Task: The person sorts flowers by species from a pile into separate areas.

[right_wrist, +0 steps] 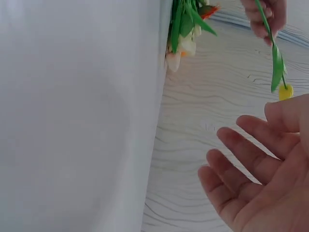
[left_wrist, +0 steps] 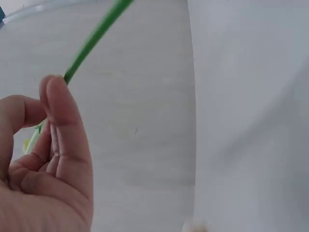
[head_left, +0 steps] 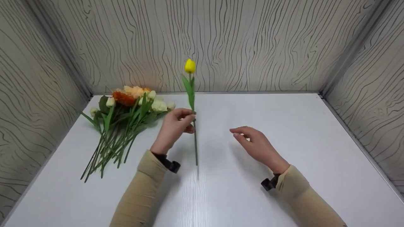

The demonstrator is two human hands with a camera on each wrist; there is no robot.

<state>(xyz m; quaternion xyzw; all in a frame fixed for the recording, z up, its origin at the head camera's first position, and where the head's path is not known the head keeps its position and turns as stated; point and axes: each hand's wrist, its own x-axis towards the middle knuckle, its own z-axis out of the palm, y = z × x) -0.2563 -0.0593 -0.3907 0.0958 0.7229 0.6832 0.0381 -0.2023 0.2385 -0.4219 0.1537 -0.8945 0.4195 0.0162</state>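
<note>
In the head view my left hand pinches the green stem of a yellow tulip between thumb and fingers. The tulip stands upright, bloom at the top, its stem running down past the hand. In the left wrist view the stem rises from the pinched fingertips. To the right, apart from the flower, my right hand hovers over the table with nothing in it. Its fingers look loosely bent and spread in the right wrist view, below the tulip's yellow bloom.
A pile of flowers with orange, peach and white blooms lies on the left of the white table, its stems towards the front. Wood-grain patterned walls stand behind and at both sides.
</note>
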